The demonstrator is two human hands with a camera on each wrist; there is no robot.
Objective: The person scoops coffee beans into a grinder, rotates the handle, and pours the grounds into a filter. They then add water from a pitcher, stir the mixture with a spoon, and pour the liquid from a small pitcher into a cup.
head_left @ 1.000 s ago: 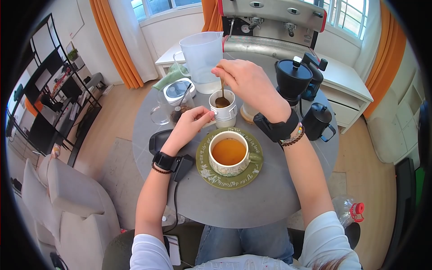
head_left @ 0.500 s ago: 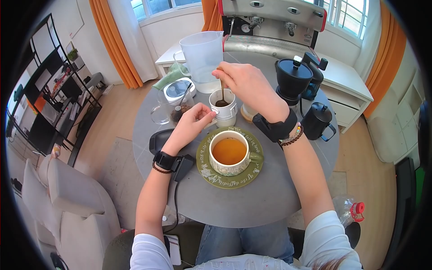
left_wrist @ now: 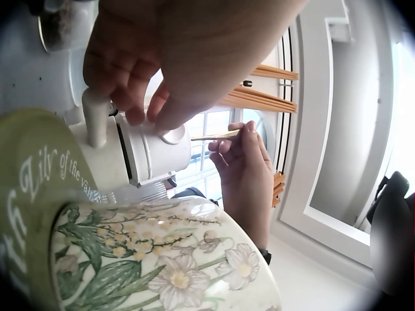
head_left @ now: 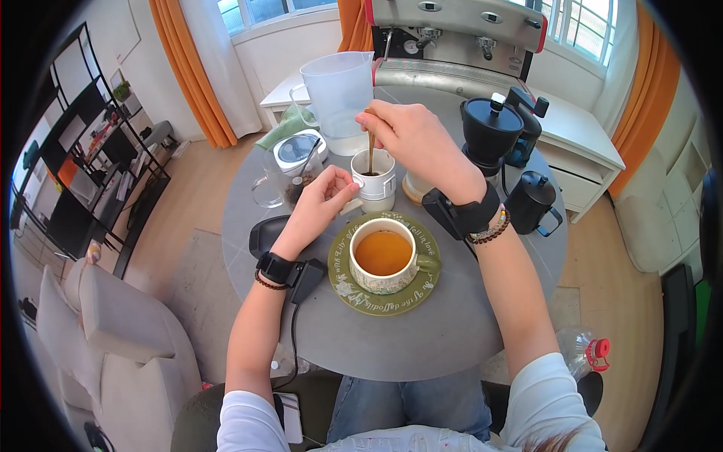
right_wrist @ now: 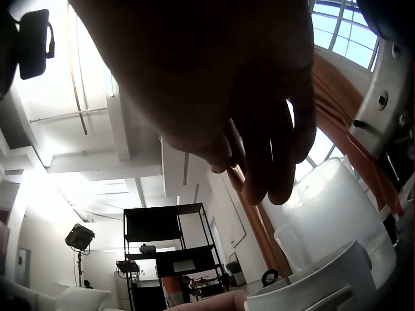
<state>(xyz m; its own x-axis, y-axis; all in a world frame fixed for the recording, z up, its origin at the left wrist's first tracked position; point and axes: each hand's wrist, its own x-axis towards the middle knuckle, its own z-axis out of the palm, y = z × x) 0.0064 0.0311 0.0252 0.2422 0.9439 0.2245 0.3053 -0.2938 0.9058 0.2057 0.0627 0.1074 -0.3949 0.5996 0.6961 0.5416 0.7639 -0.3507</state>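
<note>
My right hand pinches the thin handle of a gold spoon over a white cup. The spoon's lower end is inside the cup, down in dark contents. At the cup's left side, my left hand grips the edge between thumb and fingers; the left wrist view shows the thumb on a small round tab. This upper part of the cup sits on a pale base with a handle. Nearer me, a floral cup of amber liquid stands on a green saucer.
Behind the white cup stands a translucent pitcher. A glass mug and a white scale are at left. At right stand a black grinder and a black kettle. A cable hangs over the front edge.
The spoon has shifted inside the white cup, and its bowl, visible earlier, is now mostly sunk in the dark contents. Both hands stay nearly in place.
</note>
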